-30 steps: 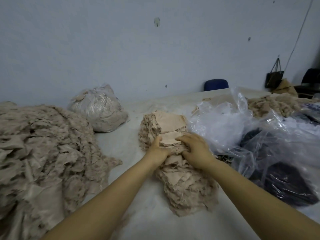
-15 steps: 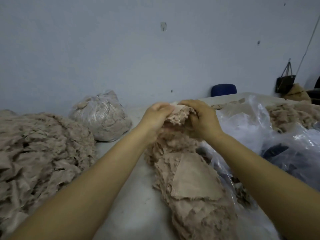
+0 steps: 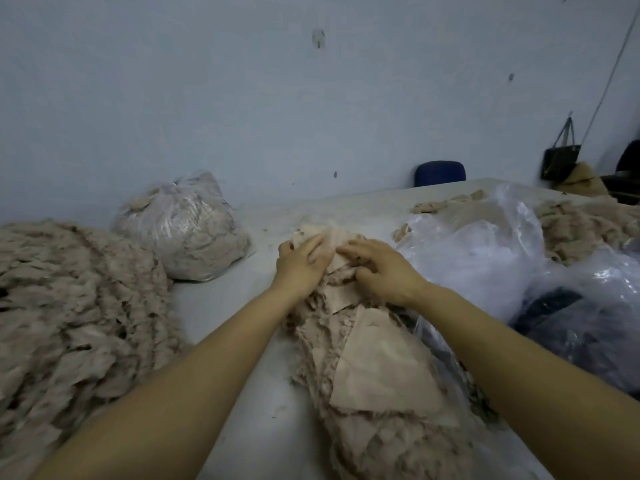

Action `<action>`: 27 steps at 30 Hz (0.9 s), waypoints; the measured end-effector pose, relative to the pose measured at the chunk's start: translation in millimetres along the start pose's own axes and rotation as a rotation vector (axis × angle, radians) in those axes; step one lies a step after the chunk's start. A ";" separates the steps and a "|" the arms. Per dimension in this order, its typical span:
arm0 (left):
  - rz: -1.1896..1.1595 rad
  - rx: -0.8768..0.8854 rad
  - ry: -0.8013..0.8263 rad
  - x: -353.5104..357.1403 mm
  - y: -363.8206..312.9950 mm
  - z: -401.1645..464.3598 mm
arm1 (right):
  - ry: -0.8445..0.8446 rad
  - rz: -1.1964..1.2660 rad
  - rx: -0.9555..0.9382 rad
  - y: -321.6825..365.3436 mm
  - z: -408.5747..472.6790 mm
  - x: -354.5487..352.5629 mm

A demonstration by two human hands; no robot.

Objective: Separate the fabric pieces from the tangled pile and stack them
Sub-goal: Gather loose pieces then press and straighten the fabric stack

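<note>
Centrally, left hand (image 3: pixel 300 266) and right hand (image 3: pixel 382 270) flat on fabric stack (image 3: pixel 363 358), fingers (image 3: pixel 349 250) straight, slightly spread; tangled pile (image 3: pixel 69 313) at 9 o'clock.

No writing, label, brand, number or sign that I can read anywhere in view. Nothing printed shows on the fabric pieces (image 3: pixel 377 368) under my hands, nor on the plastic bags (image 3: pixel 478 251) beside them.
</note>
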State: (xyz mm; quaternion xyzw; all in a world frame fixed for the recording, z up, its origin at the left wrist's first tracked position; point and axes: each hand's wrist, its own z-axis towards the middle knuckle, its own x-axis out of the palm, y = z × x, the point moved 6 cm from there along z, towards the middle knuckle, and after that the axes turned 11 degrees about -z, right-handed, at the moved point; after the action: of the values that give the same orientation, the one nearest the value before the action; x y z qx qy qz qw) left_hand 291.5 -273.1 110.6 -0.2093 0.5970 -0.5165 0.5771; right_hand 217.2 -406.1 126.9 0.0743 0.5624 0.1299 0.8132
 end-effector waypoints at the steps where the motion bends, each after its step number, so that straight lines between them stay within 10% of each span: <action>1: -0.003 0.007 0.008 1.4 -2.5 2.3 | 0.009 -0.005 0.006 0.1 1.5 -2.2; 13: 0.343 -0.155 0.189 24.1 45.9 42.5 | 0.324 -0.160 0.101 -26.0 30.3 62.3; 23: -0.106 0.006 -0.182 -17.4 -1.7 -12.5 | 0.034 0.060 0.098 2.5 -10.4 -8.6; 27: -0.303 -0.261 -0.178 -3.5 21.3 -80.5 | 0.048 0.205 0.308 4.6 -69.9 -12.4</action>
State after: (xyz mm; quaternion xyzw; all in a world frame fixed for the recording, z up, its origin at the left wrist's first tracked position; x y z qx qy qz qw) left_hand 227.0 -231.8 77.9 -0.4144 0.5670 -0.4954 0.5112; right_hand 147.3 -407.2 114.4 0.2516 0.5845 0.1263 0.7610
